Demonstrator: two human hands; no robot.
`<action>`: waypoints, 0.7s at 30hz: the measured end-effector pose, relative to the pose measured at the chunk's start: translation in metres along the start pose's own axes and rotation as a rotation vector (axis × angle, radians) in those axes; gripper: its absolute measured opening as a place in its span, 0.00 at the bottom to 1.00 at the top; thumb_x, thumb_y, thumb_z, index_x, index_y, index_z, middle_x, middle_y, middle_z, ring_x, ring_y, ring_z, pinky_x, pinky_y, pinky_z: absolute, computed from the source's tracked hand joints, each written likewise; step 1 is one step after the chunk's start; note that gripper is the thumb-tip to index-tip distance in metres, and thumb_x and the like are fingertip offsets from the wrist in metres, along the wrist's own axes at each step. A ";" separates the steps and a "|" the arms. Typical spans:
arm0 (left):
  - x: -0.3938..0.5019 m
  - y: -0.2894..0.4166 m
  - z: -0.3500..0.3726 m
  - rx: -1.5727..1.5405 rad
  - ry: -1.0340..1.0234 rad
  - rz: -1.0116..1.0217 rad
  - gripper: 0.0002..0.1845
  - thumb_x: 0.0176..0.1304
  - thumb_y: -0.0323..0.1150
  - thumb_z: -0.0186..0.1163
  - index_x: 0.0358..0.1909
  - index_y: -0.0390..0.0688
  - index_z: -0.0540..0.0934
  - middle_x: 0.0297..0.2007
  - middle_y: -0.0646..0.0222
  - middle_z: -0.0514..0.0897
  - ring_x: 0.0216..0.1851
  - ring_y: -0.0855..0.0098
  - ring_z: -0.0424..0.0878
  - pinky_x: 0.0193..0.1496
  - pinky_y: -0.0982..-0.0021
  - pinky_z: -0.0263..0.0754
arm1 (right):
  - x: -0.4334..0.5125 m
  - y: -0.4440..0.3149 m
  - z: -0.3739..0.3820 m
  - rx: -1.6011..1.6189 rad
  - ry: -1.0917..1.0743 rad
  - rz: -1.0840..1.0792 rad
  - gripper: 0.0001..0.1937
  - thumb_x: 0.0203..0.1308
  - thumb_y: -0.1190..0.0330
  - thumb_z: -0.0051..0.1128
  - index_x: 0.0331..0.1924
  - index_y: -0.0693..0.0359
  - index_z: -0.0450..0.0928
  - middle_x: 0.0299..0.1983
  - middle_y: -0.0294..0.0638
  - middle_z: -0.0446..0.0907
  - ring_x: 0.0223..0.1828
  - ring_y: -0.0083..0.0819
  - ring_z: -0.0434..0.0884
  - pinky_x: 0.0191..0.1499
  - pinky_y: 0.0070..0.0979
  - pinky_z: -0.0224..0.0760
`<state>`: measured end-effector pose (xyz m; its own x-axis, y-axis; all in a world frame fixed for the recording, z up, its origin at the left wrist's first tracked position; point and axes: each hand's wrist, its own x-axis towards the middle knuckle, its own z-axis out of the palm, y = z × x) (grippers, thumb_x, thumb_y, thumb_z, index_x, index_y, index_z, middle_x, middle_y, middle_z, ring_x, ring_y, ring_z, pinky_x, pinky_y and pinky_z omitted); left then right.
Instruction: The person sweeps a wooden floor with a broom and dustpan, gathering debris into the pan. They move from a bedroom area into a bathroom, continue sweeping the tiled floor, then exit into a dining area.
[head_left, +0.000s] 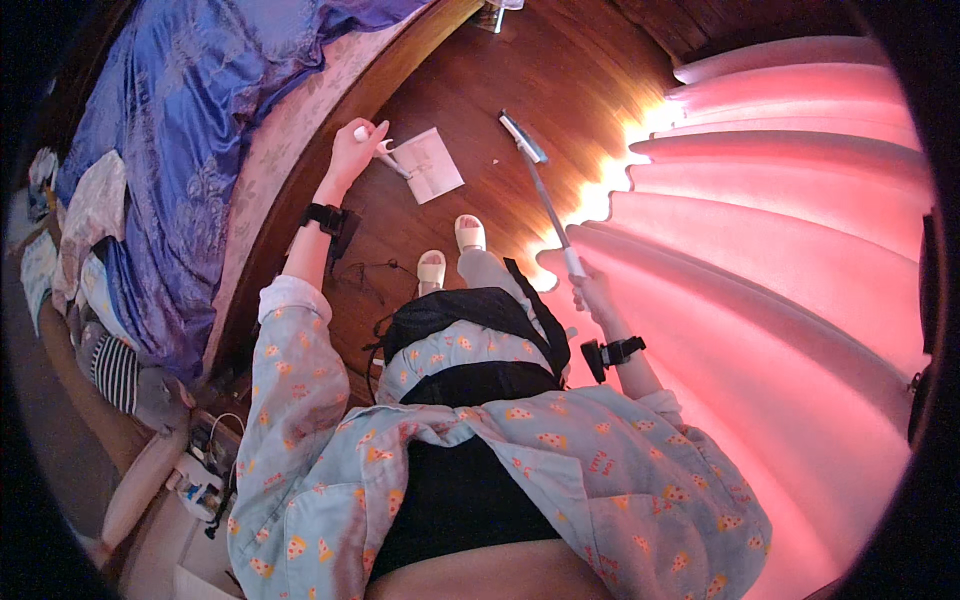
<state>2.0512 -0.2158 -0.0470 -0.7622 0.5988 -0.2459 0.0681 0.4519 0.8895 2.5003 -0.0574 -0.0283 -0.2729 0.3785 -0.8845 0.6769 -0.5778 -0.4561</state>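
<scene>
My left hand (354, 156) is closed around the white top end of a handle. Just beyond it, a pale, flat square piece like a dustpan (439, 169) lies low over the floor; the handle appears to run down to it. On the other side, my right hand (595, 294) grips the white lower part of a grey pole (550, 201). A narrow white and blue-grey head, like a squeegee or broom (523, 137), is at the pole's far end, at floor level. A tiny pale scrap (495, 161) lies on the wooden floor between the pan and the head.
A bed with a wooden side board (300, 161) and a shiny blue-purple cover (202, 135) runs along the left. Brightly backlit pink curtains (787, 217) hang at the right, down to the floor. Thin dark cables (367, 281) lie by my slippered feet. A stuffed toy (116, 371) is at far left.
</scene>
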 end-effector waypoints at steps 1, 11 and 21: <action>0.000 -0.001 -0.001 -0.016 -0.014 0.000 0.15 0.55 0.41 0.64 0.22 0.40 0.75 0.19 0.77 0.76 0.22 0.84 0.71 0.26 0.79 0.65 | 0.000 0.003 0.005 0.003 -0.025 0.060 0.30 0.56 0.71 0.49 0.65 0.53 0.56 0.18 0.32 0.65 0.13 0.19 0.65 0.13 0.17 0.58; -0.013 0.012 -0.010 -0.016 -0.125 -0.037 0.14 0.55 0.40 0.64 0.33 0.38 0.81 0.26 0.75 0.80 0.27 0.84 0.75 0.30 0.80 0.69 | -0.027 -0.028 -0.040 0.460 -0.259 0.295 0.26 0.57 0.68 0.50 0.61 0.59 0.59 0.23 0.36 0.67 0.13 0.14 0.61 0.11 0.07 0.51; -0.019 0.006 -0.017 -0.030 -0.123 0.003 0.13 0.55 0.38 0.64 0.35 0.39 0.81 0.27 0.74 0.81 0.29 0.83 0.76 0.32 0.80 0.71 | -0.046 -0.018 -0.016 0.059 -0.306 0.171 0.30 0.59 0.70 0.45 0.66 0.53 0.51 0.22 0.35 0.67 0.13 0.14 0.60 0.12 0.09 0.53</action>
<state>2.0551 -0.2352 -0.0304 -0.6775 0.6771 -0.2871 0.0493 0.4313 0.9009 2.5117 -0.0531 0.0219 -0.3572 0.0437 -0.9330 0.6920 -0.6586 -0.2957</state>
